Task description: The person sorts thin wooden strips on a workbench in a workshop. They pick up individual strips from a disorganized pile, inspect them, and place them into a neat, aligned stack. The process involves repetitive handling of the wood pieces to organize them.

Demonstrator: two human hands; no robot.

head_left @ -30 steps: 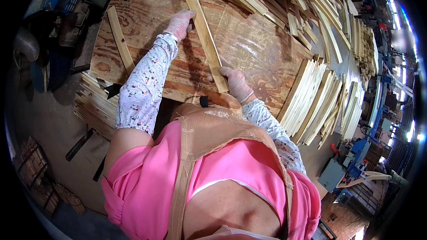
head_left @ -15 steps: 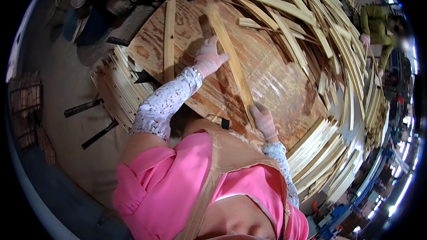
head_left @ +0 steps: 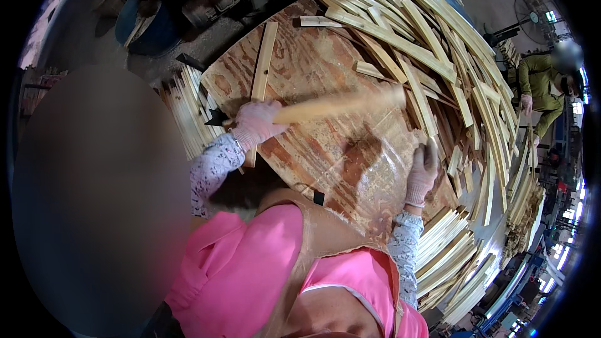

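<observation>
Swung crosswise, the board (head_left: 341,106) juts right of the gripping left hand (head_left: 255,124). It seems mid-turn; steadying needs the open right hand (head_left: 423,169).

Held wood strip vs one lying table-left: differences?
Held strip is in the left hand; lying strip rests on the tabletop. Held strip runs across the view, lying strip up and down it. Held strip looks blurred, lying strip sharp. Both are narrow, pale wood.

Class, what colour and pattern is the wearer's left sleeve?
The left sleeve is whitish with small, scattered darker motifs; head view.
</observation>
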